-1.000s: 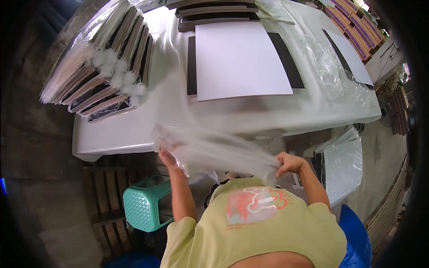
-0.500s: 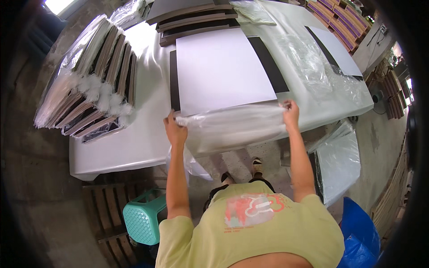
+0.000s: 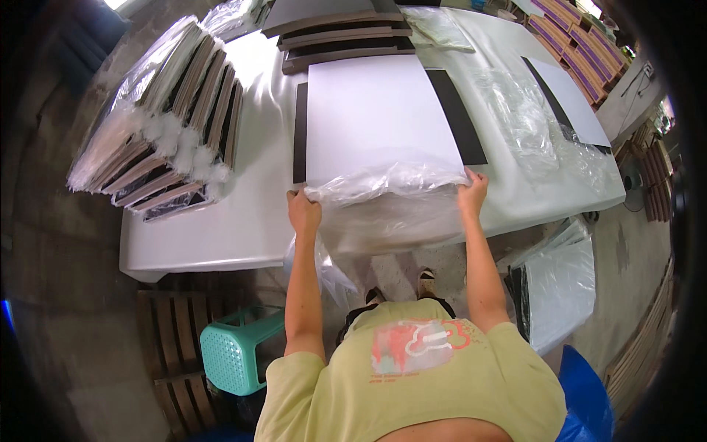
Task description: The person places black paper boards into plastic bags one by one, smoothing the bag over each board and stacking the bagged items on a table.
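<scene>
A clear plastic bag (image 3: 401,210) stretches between my hands at the near edge of the table, its mouth drawn over the near edge of a white sheet (image 3: 379,118). My left hand (image 3: 304,211) pinches the bag's left corner, beside the near end of a dark board (image 3: 453,114) that lies under the sheet and shows on both sides. At the other corner, my right hand (image 3: 473,193) grips the bag with its fingers closed. Loose film from the bag droops past my left forearm. How far the bag reaches under the sheet is hidden.
Stacked dark panels (image 3: 339,46) stand behind the sheet. Several plastic-wrapped boards (image 3: 158,125) lean at left on the white-covered table (image 3: 199,247). More film (image 3: 523,118) lies at right. Near my legs are a green stool (image 3: 232,357) and a wrapped panel (image 3: 560,287).
The bag's edge has risen and now bunches over the sheet's near edge. Both hands still hold its corners. The whole view has shifted slightly.
</scene>
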